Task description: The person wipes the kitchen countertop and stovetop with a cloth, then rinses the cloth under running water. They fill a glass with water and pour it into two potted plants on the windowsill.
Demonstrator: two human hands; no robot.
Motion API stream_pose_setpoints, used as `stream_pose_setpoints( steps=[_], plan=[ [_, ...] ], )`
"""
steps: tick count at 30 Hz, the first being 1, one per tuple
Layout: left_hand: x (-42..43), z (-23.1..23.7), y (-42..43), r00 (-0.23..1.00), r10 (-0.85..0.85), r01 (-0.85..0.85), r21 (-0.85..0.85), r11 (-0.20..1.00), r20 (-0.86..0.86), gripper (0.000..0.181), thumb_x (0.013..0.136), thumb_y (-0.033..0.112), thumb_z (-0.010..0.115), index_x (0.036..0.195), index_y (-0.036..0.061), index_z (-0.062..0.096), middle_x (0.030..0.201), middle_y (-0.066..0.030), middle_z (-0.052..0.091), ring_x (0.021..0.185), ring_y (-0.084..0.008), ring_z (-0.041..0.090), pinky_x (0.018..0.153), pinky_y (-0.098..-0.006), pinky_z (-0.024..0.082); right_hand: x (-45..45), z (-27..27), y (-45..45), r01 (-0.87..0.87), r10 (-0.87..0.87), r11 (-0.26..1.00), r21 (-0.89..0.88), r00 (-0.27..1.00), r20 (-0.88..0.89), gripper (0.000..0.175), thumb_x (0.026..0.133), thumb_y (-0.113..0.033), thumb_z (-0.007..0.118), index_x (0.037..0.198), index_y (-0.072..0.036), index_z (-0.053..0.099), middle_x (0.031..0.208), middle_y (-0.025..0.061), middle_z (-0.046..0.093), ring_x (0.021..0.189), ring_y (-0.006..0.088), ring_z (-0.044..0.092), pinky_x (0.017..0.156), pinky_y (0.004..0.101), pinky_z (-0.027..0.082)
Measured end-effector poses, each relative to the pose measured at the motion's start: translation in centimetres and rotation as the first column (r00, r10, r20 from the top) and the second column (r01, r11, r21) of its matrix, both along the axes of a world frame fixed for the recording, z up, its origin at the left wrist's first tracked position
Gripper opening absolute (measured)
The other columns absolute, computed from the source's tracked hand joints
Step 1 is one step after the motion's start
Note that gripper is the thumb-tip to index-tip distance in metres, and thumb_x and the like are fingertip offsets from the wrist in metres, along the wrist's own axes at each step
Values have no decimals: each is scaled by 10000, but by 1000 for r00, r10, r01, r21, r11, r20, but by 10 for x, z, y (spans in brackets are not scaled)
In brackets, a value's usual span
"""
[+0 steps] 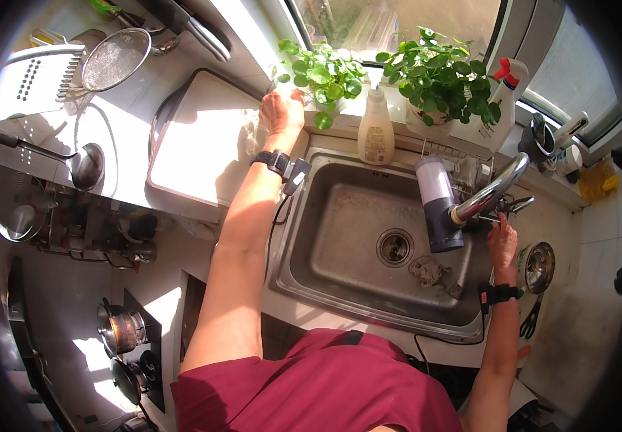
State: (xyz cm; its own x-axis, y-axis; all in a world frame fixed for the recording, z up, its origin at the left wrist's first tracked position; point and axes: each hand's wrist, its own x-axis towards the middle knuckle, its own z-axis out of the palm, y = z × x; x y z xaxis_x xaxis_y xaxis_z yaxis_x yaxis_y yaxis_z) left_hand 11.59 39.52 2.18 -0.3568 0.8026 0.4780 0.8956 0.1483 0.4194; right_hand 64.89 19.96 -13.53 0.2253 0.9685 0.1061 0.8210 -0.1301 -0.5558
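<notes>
My left hand (pixel 283 114) is curled above the sink's back left corner, beside a leafy potted plant (pixel 324 73). Something clear shows by its fingers, but glare hides whether they hold it. At the sink's right side my right hand (pixel 503 245) reaches to the base of the chrome faucet (pixel 497 186), fingertips at the metal there; their grip is unclear. A grey and white cylindrical unit (pixel 439 208) hangs from the spout. In the steel sink (pixel 343 227) a crumpled wet cloth or bag (pixel 427 271) lies next to the drain (pixel 395 248).
A pump bottle (pixel 375 129), another potted plant (pixel 440 75) and a spray bottle (pixel 499 102) line the sill. A white cutting board (pixel 197 151), ladle (pixel 87 166) and strainer (pixel 116 59) are at left. A metal bowl (pixel 539 268) and black-handled scissors (pixel 530 318) lie at right.
</notes>
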Motion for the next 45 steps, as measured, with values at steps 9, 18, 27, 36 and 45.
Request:
stream_pose_setpoints(
  steps=[9, 18, 27, 36, 45],
  plan=[
    [0, -6, 7, 1000, -3, 3, 55, 999, -7, 213, 807, 255, 715, 773, 46, 728, 768, -196, 701, 785, -380, 699, 724, -495, 535, 4, -3, 0, -18, 20, 1000, -14, 996, 87, 315, 942, -124, 585, 1242, -31, 609, 675, 144, 645, 655, 354, 641, 635, 468, 496],
    [-32, -51, -23, 886, -125, 93, 93, 991, 447, 256, 811, 244, 641, 695, 20, 689, 611, -137, 659, 565, -264, 617, 596, -396, 472, 5, -7, 2, 4, -3, 1000, -5, 998, 56, 317, 931, -128, 594, 1239, -56, 615, 686, 141, 653, 674, 356, 651, 647, 465, 509],
    [-1, -112, -123, 320, -192, 152, 150, 977, 928, 311, 971, 227, 608, 732, 27, 607, 655, -41, 587, 590, -153, 600, 620, -324, 565, 4, -3, 5, 29, -26, 999, -43, 997, 67, 307, 932, -120, 579, 1224, -36, 624, 656, 124, 647, 640, 310, 648, 621, 434, 507],
    [60, -142, -234, 648, -265, 520, -160, 839, 714, 373, 888, 218, 687, 616, 25, 521, 586, -59, 525, 561, -136, 502, 585, -326, 454, 13, -15, 9, 7, -6, 999, -31, 1000, 31, 327, 954, -89, 537, 1258, 6, 610, 583, 91, 600, 478, 182, 573, 482, 341, 462],
    [89, -159, -259, 521, -853, 851, -57, 522, -34, 228, 700, 109, 764, 839, 87, 584, 912, -77, 543, 1020, -336, 546, 877, -403, 490, 46, -58, 18, -61, 44, 995, 84, 980, 192, 289, 948, -111, 558, 1206, 8, 613, 623, 90, 601, 479, 186, 575, 445, 345, 463]
  ],
)
